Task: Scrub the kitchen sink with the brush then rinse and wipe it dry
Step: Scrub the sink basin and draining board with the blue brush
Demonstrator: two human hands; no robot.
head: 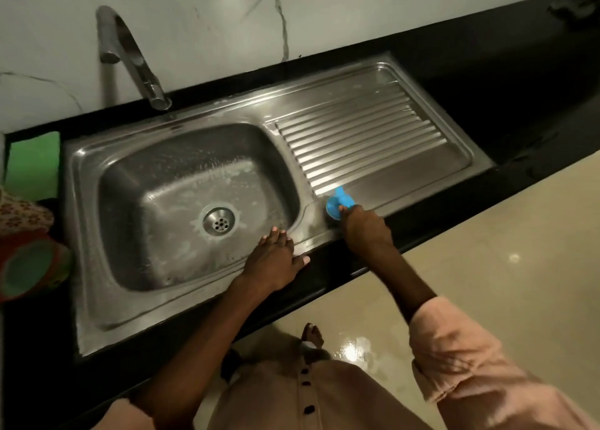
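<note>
Nearest us, we are seeing pink sleeves (454, 358) pushed back on both forearms, a buttoned garment below, and a bare foot (312, 335) standing on the glossy cream floor (487, 234).

Just beyond, at the black worktop (324, 286), we are watching the left hand (276, 260) lying flat on the front rim of the steel sink (97, 325), its fingers (274, 236) straight and pressed close together, their tips reaching over the basin edge, the thumb stretched out sideways along the rim. It is holding nothing.

To its right, the right hand (363, 225) is gripping the blue brush (337, 204), fingers curled around the handle. The brush head is pressing down on the flat steel at the near left corner of the drainboard (363, 137), just right of the basin; we cannot tell how the bristles are lying.

Farther in, the basin is showing soapy white streaks around the round drain strainer (219, 223).

At the left edge, we are noting a red and teal cup (29, 270), a flowered cloth (22, 213) and a green cloth (34, 163) on the worktop.

Farthest back, the curved chrome tap (130, 53) is rising against the white marble wall (357, 10).
</note>
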